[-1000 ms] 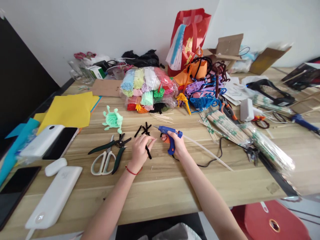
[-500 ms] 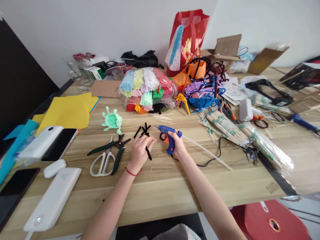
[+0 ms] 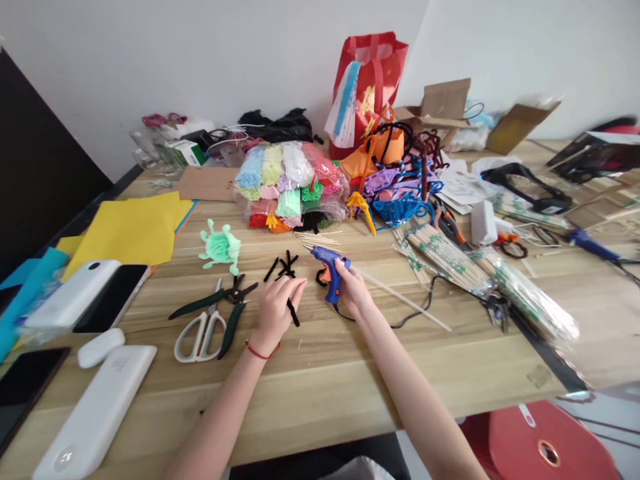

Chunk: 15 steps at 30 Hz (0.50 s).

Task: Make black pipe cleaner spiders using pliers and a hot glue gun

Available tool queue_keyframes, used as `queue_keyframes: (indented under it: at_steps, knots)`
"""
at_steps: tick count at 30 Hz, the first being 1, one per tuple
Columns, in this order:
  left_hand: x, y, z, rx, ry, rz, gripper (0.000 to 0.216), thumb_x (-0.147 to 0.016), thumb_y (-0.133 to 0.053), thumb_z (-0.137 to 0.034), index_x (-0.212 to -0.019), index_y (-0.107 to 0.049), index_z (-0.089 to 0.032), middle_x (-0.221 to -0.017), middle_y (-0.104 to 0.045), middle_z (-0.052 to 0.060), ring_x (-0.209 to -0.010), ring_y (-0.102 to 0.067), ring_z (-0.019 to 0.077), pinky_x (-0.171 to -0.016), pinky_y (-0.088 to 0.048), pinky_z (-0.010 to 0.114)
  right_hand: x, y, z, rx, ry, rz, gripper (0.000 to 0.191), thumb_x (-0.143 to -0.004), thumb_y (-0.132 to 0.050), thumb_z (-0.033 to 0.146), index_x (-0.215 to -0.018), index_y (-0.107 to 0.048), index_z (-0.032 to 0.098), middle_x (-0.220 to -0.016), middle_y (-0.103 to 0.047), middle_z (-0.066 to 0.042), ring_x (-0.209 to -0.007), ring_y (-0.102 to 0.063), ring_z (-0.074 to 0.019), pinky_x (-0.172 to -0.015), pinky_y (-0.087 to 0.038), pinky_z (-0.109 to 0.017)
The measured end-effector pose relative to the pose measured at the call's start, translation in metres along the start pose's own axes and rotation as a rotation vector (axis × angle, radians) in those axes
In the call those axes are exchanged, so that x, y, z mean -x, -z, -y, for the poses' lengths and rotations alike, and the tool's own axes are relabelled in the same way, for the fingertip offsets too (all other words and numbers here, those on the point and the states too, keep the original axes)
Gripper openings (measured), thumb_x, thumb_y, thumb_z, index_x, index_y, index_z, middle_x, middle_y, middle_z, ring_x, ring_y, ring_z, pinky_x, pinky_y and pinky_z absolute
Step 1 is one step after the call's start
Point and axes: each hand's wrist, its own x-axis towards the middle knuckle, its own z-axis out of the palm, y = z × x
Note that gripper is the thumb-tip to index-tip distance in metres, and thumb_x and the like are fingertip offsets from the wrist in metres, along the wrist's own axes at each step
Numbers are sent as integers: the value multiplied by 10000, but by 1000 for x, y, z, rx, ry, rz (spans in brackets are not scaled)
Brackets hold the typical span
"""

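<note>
My left hand (image 3: 277, 310) pinches a short black pipe cleaner piece (image 3: 293, 312) just above the wooden table (image 3: 320, 373). My right hand (image 3: 350, 290) is wrapped round the handle of a blue hot glue gun (image 3: 326, 265), whose nozzle points left toward the left hand's fingertips. A white glue stick (image 3: 400, 299) juts from the gun's back, and a black cord (image 3: 415, 313) trails off to the right. Several more black pipe cleaner pieces (image 3: 283, 266) lie just beyond the hands.
Pliers (image 3: 220, 303) and white scissors (image 3: 200, 329) lie left of the hands, near a mint pipe cleaner figure (image 3: 219, 247). Power banks (image 3: 95, 413), phones and yellow paper (image 3: 127, 230) fill the left side. Bagged pipe cleaners (image 3: 290, 180), bamboo skewers (image 3: 450, 250) and a red bag (image 3: 367, 87) sit behind.
The view has shifted a little, so everything sits slightly lower and further left. The glue gun's nozzle has tipped a bit nearer the left hand's fingertips. Both hands keep their grips.
</note>
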Motion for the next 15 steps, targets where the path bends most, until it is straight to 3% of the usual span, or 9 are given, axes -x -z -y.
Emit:
queue_keyframes:
  at_steps: [5,15]
  knots:
    - [0,-1,1,-7,-17,-6,124,-905,-534,-250,-941,-643,-203,-765,-650,17,-713,-599,149,-681,-412,279,5,-6,5,10,-56,-103,324,-657,-723,462,-803,-637,186,-763,-703,-33,-579,-606,-130,-475,-479,-223]
    - [1,-1,2,-27,-15,13,117,-903,-528,-244,-918,-634,-199,-739,-628,16,-686,-583,154,-669,-408,288,11,-7,11,149,95,-222,397,-549,-731,446,-797,-552,194,-650,-611,38,-543,-528,-99,-463,-403,-196]
